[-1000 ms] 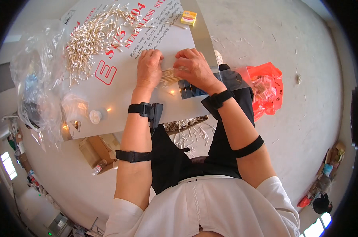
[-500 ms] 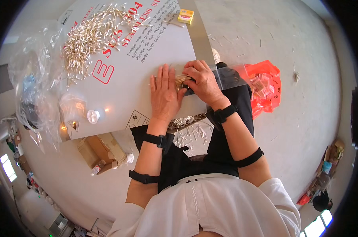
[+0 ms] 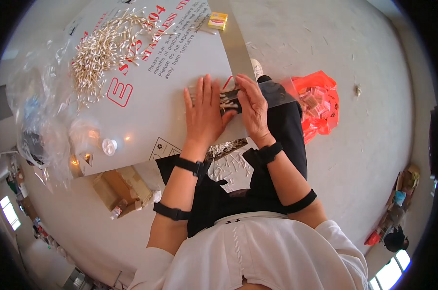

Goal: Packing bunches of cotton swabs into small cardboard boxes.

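Note:
My left hand (image 3: 204,113) lies flat on the near right part of the sheet-covered table (image 3: 165,101), its fingers stretched over one end of a clear plastic bag (image 3: 279,94). Several cotton swabs (image 3: 228,103) show between my two hands, apparently inside the bag, over a dark patch. On their right side stands my right hand (image 3: 254,111), edge-on, with fingers extended and thumb apart, touching the bag. The bag's other end sticks out past the table edge above my leg. What lies under the left palm is hidden.
A big heap of cotton swabs (image 3: 100,55) covers the far left tabletop. Nearby are a yellow box (image 3: 218,21), a small white cup (image 3: 109,146) and crumpled clear plastic (image 3: 37,106). A red bag (image 3: 332,87) of small packs lies right; a cardboard box (image 3: 117,191) sits below the table.
My right hand has let go of the swabs it was pinching and straightened its fingers beside them. My left hand stays flat. The whole view has shifted slightly.

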The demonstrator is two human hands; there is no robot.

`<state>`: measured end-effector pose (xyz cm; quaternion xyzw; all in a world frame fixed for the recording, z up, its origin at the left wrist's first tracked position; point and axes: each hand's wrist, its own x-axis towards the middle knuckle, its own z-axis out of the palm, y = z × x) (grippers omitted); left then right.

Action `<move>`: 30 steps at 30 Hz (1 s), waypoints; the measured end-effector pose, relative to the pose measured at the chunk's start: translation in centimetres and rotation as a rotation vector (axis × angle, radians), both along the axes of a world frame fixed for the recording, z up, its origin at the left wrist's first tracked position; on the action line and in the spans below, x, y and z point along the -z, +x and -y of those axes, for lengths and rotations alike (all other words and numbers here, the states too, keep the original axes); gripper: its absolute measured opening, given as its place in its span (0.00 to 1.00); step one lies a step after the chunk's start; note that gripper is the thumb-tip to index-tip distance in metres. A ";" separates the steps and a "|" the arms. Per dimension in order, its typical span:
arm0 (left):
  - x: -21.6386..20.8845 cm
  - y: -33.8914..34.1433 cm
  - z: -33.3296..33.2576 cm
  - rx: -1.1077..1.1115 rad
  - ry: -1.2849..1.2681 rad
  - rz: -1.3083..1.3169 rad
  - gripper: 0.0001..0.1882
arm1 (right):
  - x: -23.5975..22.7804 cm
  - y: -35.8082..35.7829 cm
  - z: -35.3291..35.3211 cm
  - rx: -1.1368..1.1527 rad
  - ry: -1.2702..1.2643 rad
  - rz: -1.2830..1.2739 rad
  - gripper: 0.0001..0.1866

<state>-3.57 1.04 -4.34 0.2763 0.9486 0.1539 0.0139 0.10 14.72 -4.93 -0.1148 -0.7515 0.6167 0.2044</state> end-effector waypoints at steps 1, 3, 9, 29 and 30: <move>-0.1 0.8 0.2 0.031 -0.003 0.007 0.45 | 0.2 0.4 0.2 0.007 0.003 0.002 0.14; -0.2 1.1 0.0 0.062 -0.006 0.016 0.45 | 0.3 1.1 0.7 0.029 -0.047 0.039 0.14; -0.4 -0.6 0.3 -0.037 0.084 -0.118 0.37 | -0.5 0.9 0.5 0.004 0.011 0.071 0.17; 0.5 -0.8 7.2 -0.134 0.148 -0.172 0.09 | -0.4 0.6 -1.1 -0.207 0.575 -0.051 0.06; 0.4 -1.1 6.9 -0.132 0.147 -0.171 0.09 | -0.3 0.7 -1.3 -0.219 0.588 -0.059 0.05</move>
